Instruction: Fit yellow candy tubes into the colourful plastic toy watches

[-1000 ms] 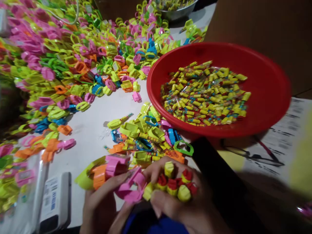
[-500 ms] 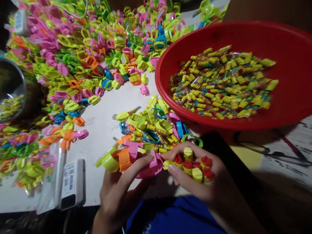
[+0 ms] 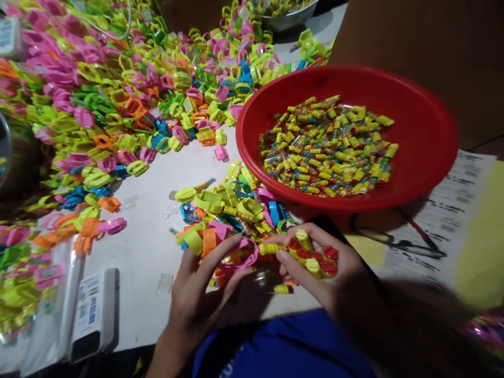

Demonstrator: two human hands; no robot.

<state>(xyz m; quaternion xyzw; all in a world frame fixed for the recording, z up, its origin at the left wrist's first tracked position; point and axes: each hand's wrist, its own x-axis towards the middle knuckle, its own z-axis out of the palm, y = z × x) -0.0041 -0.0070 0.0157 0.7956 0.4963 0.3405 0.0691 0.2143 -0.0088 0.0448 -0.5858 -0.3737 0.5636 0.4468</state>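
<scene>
The print on the white device [image 3: 93, 314], papers [image 3: 452, 202] and blue shirt [image 3: 287, 346] is illegible.

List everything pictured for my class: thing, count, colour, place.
basin: 1, red, right
tubes: many, mostly yellow, basin and centre
plastic pieces: many, multicoloured, left and centre
bowls: 2, metallic, top, left
labelled casings: 2, white, left
clear plastic: count unclear, lower left
cable: 1, white, upper left
eyeglasses: 1, red-armed, below basin
papers: count unclear, white and yellow, right
table: 1, white, centre
clothing: 1, blue, bottom
left hand: 1, holding plastic pieces
right hand: 1, holding tubes
</scene>
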